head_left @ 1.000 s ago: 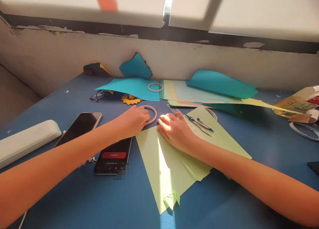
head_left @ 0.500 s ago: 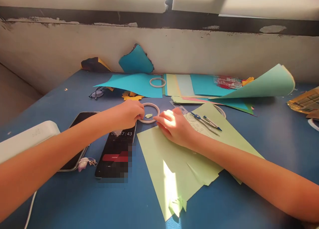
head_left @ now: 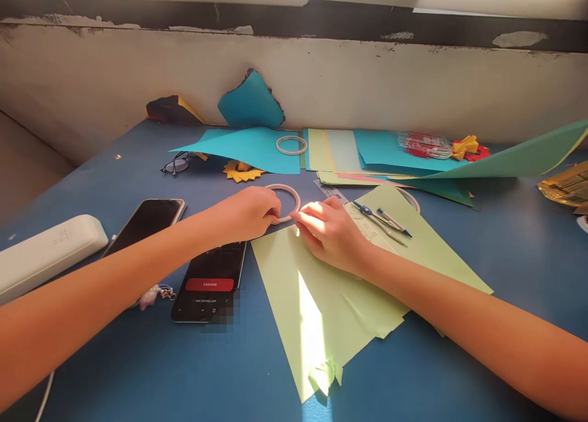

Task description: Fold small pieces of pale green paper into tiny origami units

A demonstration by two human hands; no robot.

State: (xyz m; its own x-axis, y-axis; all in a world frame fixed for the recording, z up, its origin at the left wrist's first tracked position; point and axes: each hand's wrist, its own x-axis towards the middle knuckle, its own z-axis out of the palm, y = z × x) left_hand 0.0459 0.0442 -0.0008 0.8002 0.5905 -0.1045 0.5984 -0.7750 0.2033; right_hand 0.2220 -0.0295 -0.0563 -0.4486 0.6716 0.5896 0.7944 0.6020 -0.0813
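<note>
My left hand (head_left: pixel 257 212) has its fingers closed on the near left edge of a white tape roll (head_left: pixel 296 196) lying on the blue table. My right hand (head_left: pixel 327 233) rests over the green paper (head_left: pixel 285 287), its fingers pressed together and their tips at the roll's near right edge. Whether a strip of tape lies between those fingertips is too small to tell. Beside my right hand, a blue compass (head_left: pixel 374 220) and a pen (head_left: pixel 394 222) lie on a clear stencil sheet and the green paper. A crumpled green scrap (head_left: pixel 325 376) sits at the paper's near corner.
Two phones (head_left: pixel 209 287) (head_left: pixel 154 223) and a white power strip (head_left: pixel 55 250) are on the left. Blue paper (head_left: pixel 248 149) with another tape roll (head_left: pixel 291 144), glasses (head_left: pixel 176 165) and a yellow paper shape (head_left: pixel 242 171) lie at the back. A curled green sheet (head_left: pixel 519 158) is back right.
My left hand has moved slightly right, together with the tape roll. The small green scrap seen inside the roll earlier no longer shows. The view has shifted a little.
</note>
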